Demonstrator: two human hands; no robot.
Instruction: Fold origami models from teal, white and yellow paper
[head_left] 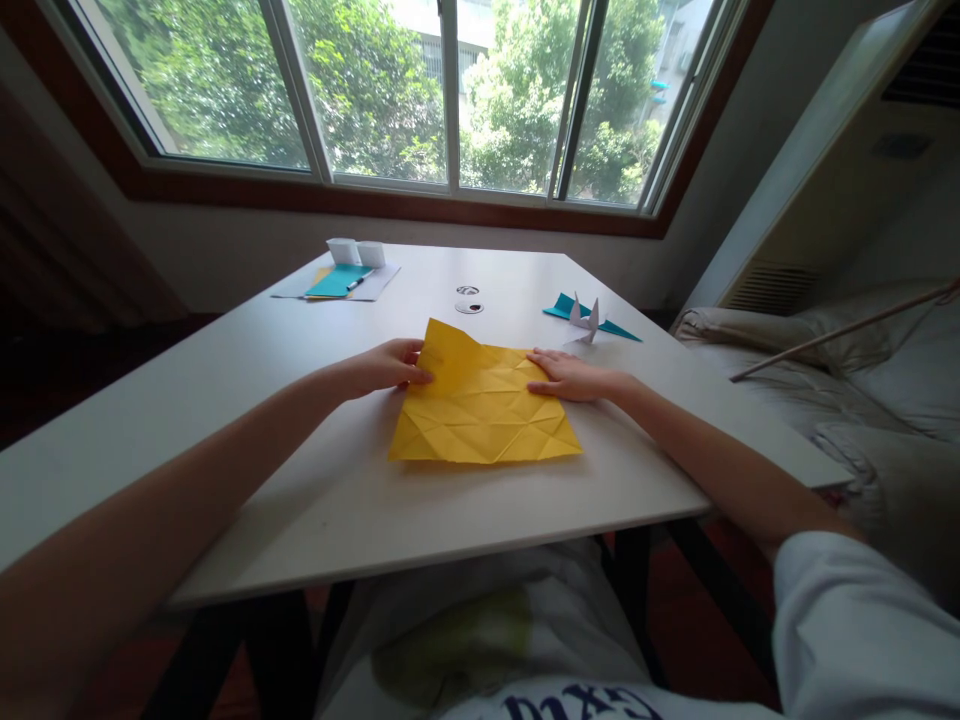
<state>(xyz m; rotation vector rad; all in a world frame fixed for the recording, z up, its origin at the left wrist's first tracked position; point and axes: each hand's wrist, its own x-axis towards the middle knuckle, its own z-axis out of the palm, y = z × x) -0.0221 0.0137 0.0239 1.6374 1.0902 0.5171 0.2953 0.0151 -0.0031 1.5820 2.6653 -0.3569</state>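
A creased sheet of yellow paper point(487, 410) lies unfolded in front of me, its surface crossed by many fold lines. Its far left corner bends up off the table. My left hand point(394, 365) is closed on the left edge, with the thumb on the near face and part of the fingers hidden behind the sheet. On the right side, my right hand point(568, 376) rests with its fingers stretched out flat over the paper's edge.
Past my right hand are a folded white paper figure point(583, 322) and a folded blue paper piece point(619, 328). Paper sheets point(341, 280), a pen point(360, 281) and two white blocks point(356, 252) sit at the far left. A round fitting point(469, 308) is set in the white table point(300, 510).
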